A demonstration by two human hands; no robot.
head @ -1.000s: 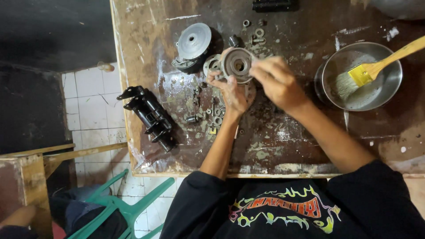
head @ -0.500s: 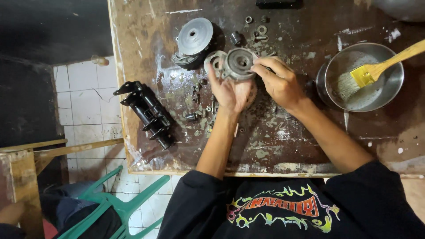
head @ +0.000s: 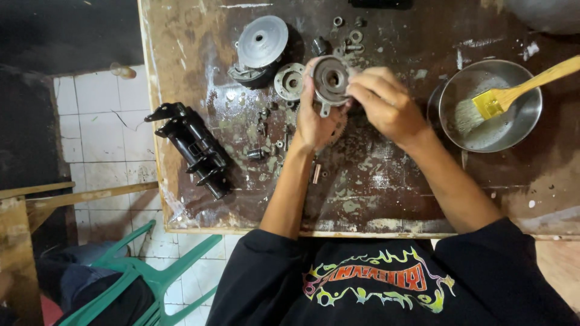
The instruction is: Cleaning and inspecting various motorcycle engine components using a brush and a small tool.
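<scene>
The left hand (head: 315, 124) holds a round metal part (head: 331, 78) from below, just above the dirty wooden table (head: 374, 175); the right hand (head: 386, 105) curls its fingers on the part's right side, so both hands grip it; a small metal ring piece (head: 290, 80) lies just beside it on the left; a metal bowl (head: 516, 130) with a yellow brush (head: 504, 96) sits well apart on the right; a black part (head: 196, 148) lies at the table's left edge

Small repair workshop, grease-stained wooden workbench (head: 374, 199) (paint worn off), scattered metal engine parts (head: 261, 43), cleaning brush (head: 501, 99) in steel bowl (head: 525, 124), tiled floor (head: 103, 108).
</scene>
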